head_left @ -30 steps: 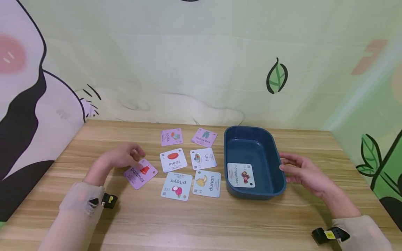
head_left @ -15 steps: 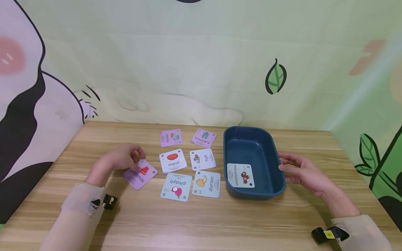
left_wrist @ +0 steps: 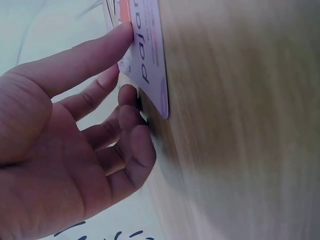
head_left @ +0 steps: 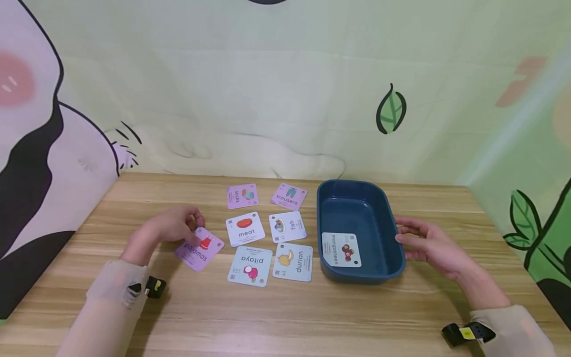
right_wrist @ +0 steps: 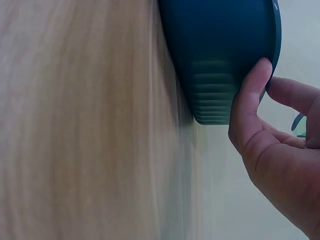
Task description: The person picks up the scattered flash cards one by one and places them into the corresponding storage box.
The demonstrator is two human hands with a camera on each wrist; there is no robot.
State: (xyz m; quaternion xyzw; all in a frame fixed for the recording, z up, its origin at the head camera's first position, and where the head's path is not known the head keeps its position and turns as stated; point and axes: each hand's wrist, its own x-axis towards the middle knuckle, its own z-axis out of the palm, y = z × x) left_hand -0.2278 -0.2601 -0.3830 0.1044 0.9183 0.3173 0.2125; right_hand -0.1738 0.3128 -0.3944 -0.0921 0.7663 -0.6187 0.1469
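Note:
In the head view my left hand (head_left: 176, 223) is at the left of the tabletop, holding a purple "pajamas" card (head_left: 198, 253) by its near-left part. The left wrist view has the thumb on the card's printed face (left_wrist: 150, 60) and a forefinger at its back edge; the other fingers curl below. My right hand (head_left: 430, 243) holds the right rim of a dark blue plastic tub (head_left: 363, 273), thumb against the wall near the lip in the right wrist view. A "mangosteen" card (head_left: 341, 249) lies inside the tub at its near left.
Left of the tub lie cards in two columns: socks (head_left: 242, 196), trousers (head_left: 289, 197), meat (head_left: 245, 229), fish (head_left: 287, 226), pitaya (head_left: 250, 266) and durian (head_left: 292, 262). A cartoon-printed backdrop (head_left: 250, 99) rises behind the wooden table (head_left: 250, 322).
The left hand and the pajamas card have shifted only slightly, and the word on the card shows more fully than half a second ago. The right hand stays at the tub.

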